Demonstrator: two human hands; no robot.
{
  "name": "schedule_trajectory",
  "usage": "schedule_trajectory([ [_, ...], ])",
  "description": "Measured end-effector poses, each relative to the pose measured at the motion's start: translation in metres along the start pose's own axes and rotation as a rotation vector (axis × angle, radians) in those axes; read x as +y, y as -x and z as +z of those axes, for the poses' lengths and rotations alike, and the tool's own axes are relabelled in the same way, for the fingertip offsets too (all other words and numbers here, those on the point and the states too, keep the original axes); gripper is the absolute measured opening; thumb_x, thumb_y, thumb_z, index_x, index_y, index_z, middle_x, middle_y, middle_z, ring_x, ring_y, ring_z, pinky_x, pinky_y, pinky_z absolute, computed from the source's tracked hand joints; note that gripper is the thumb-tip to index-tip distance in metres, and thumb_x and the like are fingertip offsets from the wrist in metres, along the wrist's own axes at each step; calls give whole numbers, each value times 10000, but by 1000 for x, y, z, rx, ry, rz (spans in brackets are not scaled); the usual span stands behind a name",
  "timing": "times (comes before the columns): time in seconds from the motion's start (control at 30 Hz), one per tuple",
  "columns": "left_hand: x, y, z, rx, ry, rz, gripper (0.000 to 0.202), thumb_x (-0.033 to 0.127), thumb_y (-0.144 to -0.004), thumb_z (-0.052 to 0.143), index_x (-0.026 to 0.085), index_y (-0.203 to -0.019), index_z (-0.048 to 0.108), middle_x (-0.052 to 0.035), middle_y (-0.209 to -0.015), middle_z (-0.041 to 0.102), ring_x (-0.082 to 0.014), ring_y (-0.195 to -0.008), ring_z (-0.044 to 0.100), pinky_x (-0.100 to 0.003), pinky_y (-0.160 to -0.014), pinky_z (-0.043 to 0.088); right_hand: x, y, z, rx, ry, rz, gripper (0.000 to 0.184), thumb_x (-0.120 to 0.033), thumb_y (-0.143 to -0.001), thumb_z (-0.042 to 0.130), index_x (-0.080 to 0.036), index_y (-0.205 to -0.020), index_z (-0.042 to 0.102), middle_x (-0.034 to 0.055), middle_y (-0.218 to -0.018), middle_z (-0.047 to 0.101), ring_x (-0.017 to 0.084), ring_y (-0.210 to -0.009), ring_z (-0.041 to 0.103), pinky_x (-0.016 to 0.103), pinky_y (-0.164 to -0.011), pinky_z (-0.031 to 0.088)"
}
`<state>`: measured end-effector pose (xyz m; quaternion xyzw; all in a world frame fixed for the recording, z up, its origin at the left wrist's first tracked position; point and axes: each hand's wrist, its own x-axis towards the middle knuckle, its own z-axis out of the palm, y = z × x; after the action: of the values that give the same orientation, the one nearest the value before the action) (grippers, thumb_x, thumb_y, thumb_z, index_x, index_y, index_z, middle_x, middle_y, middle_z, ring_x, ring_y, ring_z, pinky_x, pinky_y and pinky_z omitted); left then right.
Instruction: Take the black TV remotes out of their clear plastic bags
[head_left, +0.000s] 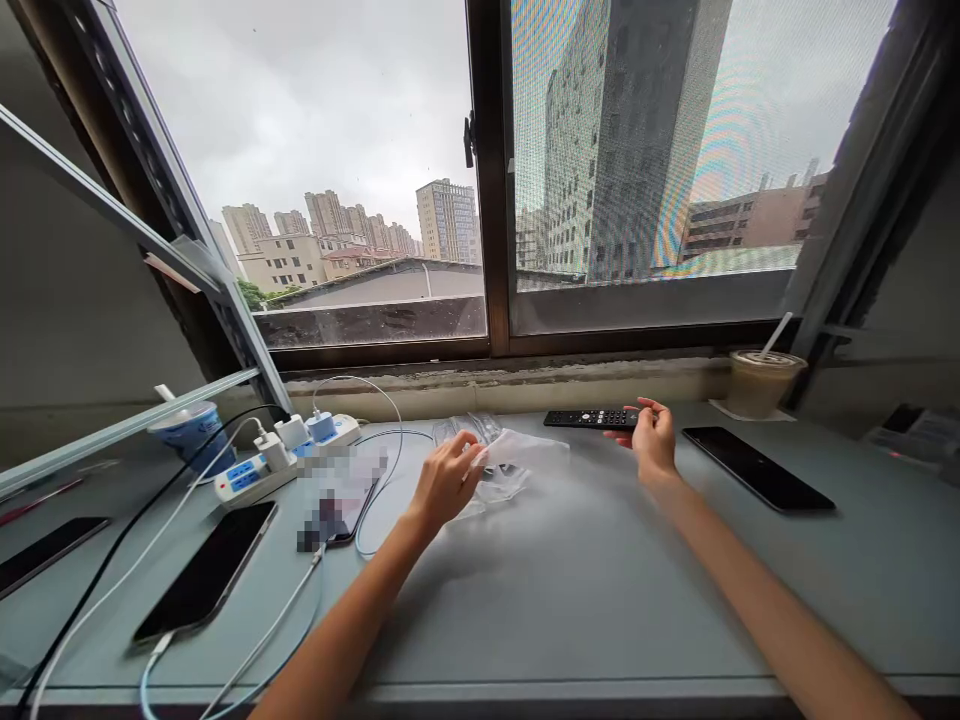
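My left hand (447, 478) pinches a clear plastic bag (517, 458) that lies crumpled on the grey table (570, 580) near the window. My right hand (651, 436) holds the right end of a black remote control (592, 418), with its fingers curled round it. The remote lies level just above the table's far edge, below the window sill. Both forearms reach in from the bottom of the view.
A black phone (757, 468) lies right of my right hand. An iced drink with a straw (761, 378) stands at the back right. On the left are a white power strip with chargers (281, 455), a blue cup (187, 432), two phones on cables (210, 572) and another phone (49, 550).
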<state>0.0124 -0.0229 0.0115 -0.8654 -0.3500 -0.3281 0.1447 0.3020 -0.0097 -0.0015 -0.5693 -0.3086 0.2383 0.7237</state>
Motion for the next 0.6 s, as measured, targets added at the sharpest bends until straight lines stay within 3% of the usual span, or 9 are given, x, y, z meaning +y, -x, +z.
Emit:
schedule_trajectory([
  [0.2, 19, -2, -4, -289, 183, 133, 307, 387, -836, 386, 206, -1008, 563, -30, -866, 609, -120, -646, 550, -227, -580, 386, 11, -6, -1, -106, 60, 53, 333, -316, -807, 343, -236, -1122, 413, 107, -1182, 503, 85, -455, 595, 221, -376, 477],
  [0.33, 29, 0, -1, -474, 246, 157, 436, 554, -661, 556, 206, -918, 610, -4, -709, 625, -134, -576, 555, -225, -511, 343, 14, -9, -2, -172, 128, 67, 441, -337, -696, 551, -232, -1113, 451, 98, -1133, 533, 140, -569, 637, 254, -412, 517],
  [0.43, 33, 1, -1, -542, 266, 141, 539, 658, -557, 584, 207, -848, 630, 5, -631, 608, -141, -572, 555, -221, -499, 323, 17, -10, -6, -245, 373, -64, 497, -319, -594, 651, -214, -1064, 526, 80, -1050, 587, 173, -657, 635, 273, -452, 526],
  [0.53, 34, 1, -3, -573, 288, 100, 629, 718, -479, 585, 215, -855, 628, 10, -622, 608, -140, -568, 548, -218, -499, 311, 21, -11, -9, -263, 676, -248, 466, -347, -598, 648, -204, -1035, 574, 70, -982, 632, 201, -718, 627, 306, -558, 519],
  [0.6, 33, 1, -4, -591, 293, 77, 671, 740, -433, 589, 208, -841, 624, 12, -599, 602, -140, -555, 537, -219, -500, 303, 24, -13, -11, -279, 843, -289, 498, -385, -588, 659, -203, -1045, 584, 71, -939, 654, 242, -797, 623, 335, -633, 501],
])
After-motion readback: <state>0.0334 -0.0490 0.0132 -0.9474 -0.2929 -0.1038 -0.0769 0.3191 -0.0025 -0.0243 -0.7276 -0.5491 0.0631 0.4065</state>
